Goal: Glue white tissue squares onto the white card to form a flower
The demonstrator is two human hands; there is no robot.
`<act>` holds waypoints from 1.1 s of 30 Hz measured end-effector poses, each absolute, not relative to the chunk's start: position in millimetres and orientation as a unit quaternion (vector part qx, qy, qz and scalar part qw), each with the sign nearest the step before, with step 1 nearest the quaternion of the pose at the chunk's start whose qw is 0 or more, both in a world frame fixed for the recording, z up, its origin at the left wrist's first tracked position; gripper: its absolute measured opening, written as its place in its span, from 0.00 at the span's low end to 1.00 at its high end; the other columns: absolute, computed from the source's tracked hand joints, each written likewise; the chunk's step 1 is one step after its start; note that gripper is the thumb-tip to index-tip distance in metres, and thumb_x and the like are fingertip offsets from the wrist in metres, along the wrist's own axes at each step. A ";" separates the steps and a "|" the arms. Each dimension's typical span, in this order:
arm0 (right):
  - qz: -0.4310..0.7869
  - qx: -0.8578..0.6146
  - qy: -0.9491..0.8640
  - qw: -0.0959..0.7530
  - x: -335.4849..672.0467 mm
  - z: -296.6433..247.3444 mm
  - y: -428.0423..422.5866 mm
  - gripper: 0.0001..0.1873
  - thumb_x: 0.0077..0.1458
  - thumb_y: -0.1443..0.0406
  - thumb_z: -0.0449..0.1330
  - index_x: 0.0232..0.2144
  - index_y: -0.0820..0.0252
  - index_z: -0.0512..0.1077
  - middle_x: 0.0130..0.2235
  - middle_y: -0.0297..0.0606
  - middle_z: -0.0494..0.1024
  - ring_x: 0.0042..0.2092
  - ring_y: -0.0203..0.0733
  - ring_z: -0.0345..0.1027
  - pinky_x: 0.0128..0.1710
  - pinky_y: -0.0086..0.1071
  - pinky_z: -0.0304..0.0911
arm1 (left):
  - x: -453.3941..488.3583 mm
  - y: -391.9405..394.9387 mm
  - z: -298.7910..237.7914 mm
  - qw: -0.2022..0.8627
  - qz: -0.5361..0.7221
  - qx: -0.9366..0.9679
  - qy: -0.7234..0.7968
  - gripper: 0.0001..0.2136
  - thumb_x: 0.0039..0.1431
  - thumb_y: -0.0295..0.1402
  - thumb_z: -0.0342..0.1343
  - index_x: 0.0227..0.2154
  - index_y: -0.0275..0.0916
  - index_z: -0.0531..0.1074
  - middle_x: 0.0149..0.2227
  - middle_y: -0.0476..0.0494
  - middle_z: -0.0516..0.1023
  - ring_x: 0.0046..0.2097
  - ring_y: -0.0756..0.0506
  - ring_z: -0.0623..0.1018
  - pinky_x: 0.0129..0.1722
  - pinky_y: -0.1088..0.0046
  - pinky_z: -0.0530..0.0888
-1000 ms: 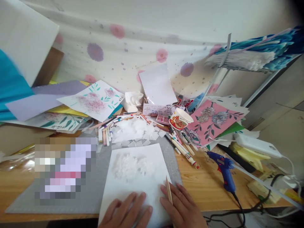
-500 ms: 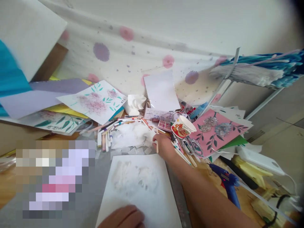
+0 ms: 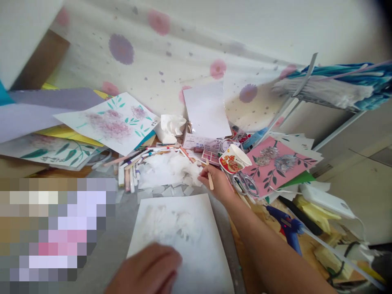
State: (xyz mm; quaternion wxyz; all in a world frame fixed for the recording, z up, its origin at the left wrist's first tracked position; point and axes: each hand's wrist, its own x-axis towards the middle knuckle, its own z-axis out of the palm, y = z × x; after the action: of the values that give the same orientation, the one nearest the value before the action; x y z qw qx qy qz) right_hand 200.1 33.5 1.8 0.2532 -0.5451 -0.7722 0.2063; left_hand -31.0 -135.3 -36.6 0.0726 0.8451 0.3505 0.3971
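My right hand (image 3: 214, 183) reaches forward to the heap of white paper scraps (image 3: 167, 169) and pinches at its right edge, with a thin wooden stick (image 3: 210, 177) held between its fingers. My left hand (image 3: 150, 270) lies blurred on the near part of a white sheet (image 3: 196, 261), its fingers curled down. The sheet bears a patch of white fluffy pieces (image 3: 171, 222) and lies on a grey mat (image 3: 118, 245).
Pens and markers (image 3: 128, 175) lie left of the scraps. A red-printed paper cup (image 3: 234, 158), scissors (image 3: 245, 183), a pink flower card (image 3: 275, 163) and a blue glue gun (image 3: 289, 230) lie to the right. Flower paintings (image 3: 113, 124) are stacked at the left.
My right hand left the sheet's near edge and reached forward to the scrap heap with the stick. My left hand stayed on the sheet. The view shifted slightly.
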 end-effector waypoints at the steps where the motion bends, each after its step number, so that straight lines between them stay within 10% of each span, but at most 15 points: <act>1: 0.223 -0.542 -0.763 0.273 202.6 3.6 26.7 0.13 0.62 0.61 0.59 0.47 0.62 0.71 0.47 0.40 0.75 0.44 0.43 0.73 0.43 0.41 0.71 | -31.7 -131.0 -26.9 0.056 0.417 0.822 0.383 0.08 0.62 0.32 0.55 0.44 0.44 0.73 0.38 0.49 0.82 0.38 0.49 0.81 0.40 0.80 0.77; 6: 0.343 -0.490 -0.712 0.368 206.8 12.5 -16.1 0.09 0.52 0.62 0.65 0.29 0.59 0.68 0.26 0.29 0.70 0.28 0.34 0.65 0.29 0.29 0.63 | -26.7 -103.5 6.9 0.170 0.403 0.721 0.537 0.13 0.60 0.44 0.53 0.42 0.43 0.73 0.37 0.46 0.81 0.35 0.46 0.80 0.27 0.77 0.75; 17: 0.478 -0.426 -0.648 0.413 207.3 14.1 -75.1 0.15 0.47 0.57 0.66 0.27 0.58 0.65 0.24 0.28 0.66 0.25 0.32 0.57 0.24 0.26 0.54 | 24.2 -90.2 16.0 0.338 0.312 0.735 0.498 0.08 0.57 0.37 0.53 0.26 0.40 0.69 0.24 0.54 0.71 0.27 0.50 0.69 0.27 0.76 0.65; 28: 0.355 -0.478 -0.689 0.413 230.4 -12.2 -81.2 0.08 0.53 0.62 0.61 0.27 0.58 0.66 0.23 0.30 0.69 0.24 0.35 0.61 0.24 0.27 0.59 | 10.0 -111.5 10.7 0.397 0.257 0.682 0.559 0.11 0.56 0.43 0.51 0.27 0.41 0.71 0.23 0.53 0.69 0.26 0.49 0.68 0.26 0.75 0.64; 33: 0.204 -0.497 -0.738 0.409 255.2 -25.3 -82.1 0.05 0.52 0.70 0.60 0.34 0.59 0.73 0.35 0.43 0.77 0.39 0.50 0.70 0.41 0.42 0.64 | -3.8 -118.6 3.6 0.362 0.211 0.691 0.590 0.11 0.56 0.43 0.49 0.31 0.42 0.69 0.24 0.52 0.72 0.28 0.47 0.71 0.28 0.73 0.66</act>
State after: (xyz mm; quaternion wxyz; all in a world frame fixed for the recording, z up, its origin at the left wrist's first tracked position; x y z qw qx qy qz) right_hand 255.2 -82.1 -25.3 0.4086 -0.4969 -0.7379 0.2040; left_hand -3.8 -118.6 3.6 0.3616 0.6907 0.5898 0.2107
